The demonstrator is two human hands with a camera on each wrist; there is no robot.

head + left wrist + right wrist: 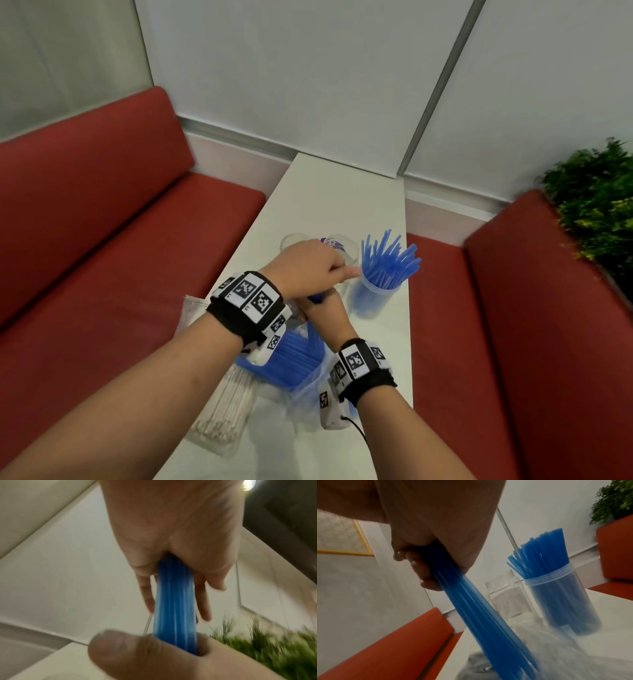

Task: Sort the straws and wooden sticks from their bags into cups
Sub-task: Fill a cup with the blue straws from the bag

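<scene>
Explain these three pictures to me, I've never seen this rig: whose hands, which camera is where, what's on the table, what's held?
No machine here: a person works bare-handed, with a camera on the head and one on each wrist. The head view looks down at a white table between red benches. Both the left hand and the right hand grip one bundle of blue straws, whose lower end sits in a clear bag. Each wrist view looks along its own hand at that bundle. A cup already holds straws; empty clear cups stand behind. The wooden sticks lie bagged, nearer the person.
</scene>
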